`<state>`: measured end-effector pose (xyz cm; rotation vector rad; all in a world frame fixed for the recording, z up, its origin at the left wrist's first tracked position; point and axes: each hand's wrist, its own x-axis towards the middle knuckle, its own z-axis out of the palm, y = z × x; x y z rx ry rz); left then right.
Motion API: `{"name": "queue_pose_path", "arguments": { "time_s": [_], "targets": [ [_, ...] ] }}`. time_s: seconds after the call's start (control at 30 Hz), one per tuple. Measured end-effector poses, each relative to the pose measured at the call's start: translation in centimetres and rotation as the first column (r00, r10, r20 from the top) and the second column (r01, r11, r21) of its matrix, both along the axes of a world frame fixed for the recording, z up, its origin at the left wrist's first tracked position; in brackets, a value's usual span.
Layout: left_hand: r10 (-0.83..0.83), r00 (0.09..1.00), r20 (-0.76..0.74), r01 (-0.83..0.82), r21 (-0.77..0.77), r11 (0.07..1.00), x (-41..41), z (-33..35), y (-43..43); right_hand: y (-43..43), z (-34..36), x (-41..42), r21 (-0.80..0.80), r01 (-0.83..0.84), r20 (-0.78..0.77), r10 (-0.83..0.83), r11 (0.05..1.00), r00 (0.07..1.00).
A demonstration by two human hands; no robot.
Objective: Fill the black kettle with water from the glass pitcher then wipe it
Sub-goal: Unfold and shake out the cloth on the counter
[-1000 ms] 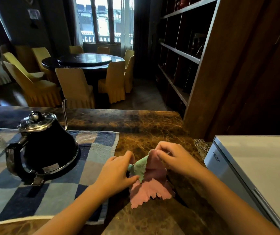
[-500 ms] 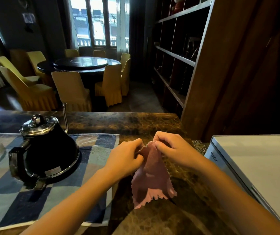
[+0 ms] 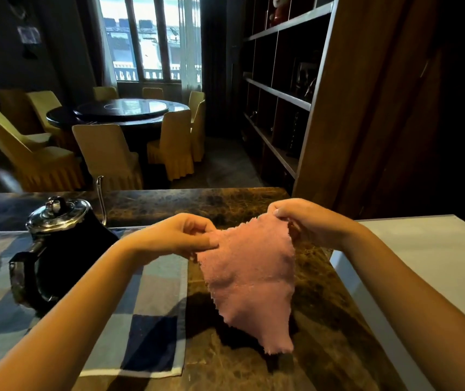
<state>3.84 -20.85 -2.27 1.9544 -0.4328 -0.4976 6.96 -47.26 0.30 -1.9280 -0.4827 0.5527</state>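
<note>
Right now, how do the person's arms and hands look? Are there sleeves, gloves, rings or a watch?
The left forearm and the right forearm show no sleeve up to the picture's edge. The left hand and the right hand wear no glove; no watch or bracelet sits at either wrist. No ring shows on the visible fingers.

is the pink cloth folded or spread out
Spread. The pink cloth hangs as one open sheet, pinched at top by left hand and right hand.

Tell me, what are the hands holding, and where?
The pink cloth, by its top edge: left hand pinches the left corner, right hand the right corner.
</note>
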Motion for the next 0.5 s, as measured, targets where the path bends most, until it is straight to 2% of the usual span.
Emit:
{"name": "queue_pose_path", "arguments": {
  "time_s": [0.1, 0.17, 0.23, 0.3, 0.4, 0.5],
  "targets": [
    [0.056, 0.998, 0.032, -0.06, 0.154, 0.986, 2.2, -2.2, -0.1, 0.0, -2.4, 1.5, -0.144, 0.044, -0.019, -0.047, 0.989, 0.999],
    [0.093, 0.992, 0.085, -0.11, 0.23, 0.967, 3.1, -4.1, -0.6, -0.2, -4.7, 2.5, -0.224, 0.088, 0.096, -0.068, 0.971, 0.993],
    [0.156, 0.96, 0.23, -0.217, 0.268, 0.939, 3.6, -5.5, -1.1, -0.5, -6.6, 3.2, -0.259, 0.144, 0.24, -0.08, 0.955, 0.967],
    [0.172, 0.909, 0.38, -0.293, 0.287, 0.912, 3.4, -6.0, -1.7, -0.9, -7.7, 3.2, -0.229, 0.184, 0.3, -0.11, 0.956, 0.948],
    [0.04, 0.88, 0.473, -0.252, 0.393, 0.884, 2.6, -6.3, -1.9, -1.5, -8.2, 2.8, -0.238, 0.147, 0.348, -0.057, 0.96, 0.936],
    [-0.137, 0.871, 0.472, -0.171, 0.552, 0.816, 1.1, -7.0, -2.2, -2.2, -8.3, 1.5, -0.37, 0.028, 0.352, 0.112, 0.929, 0.929]
  ]
}}
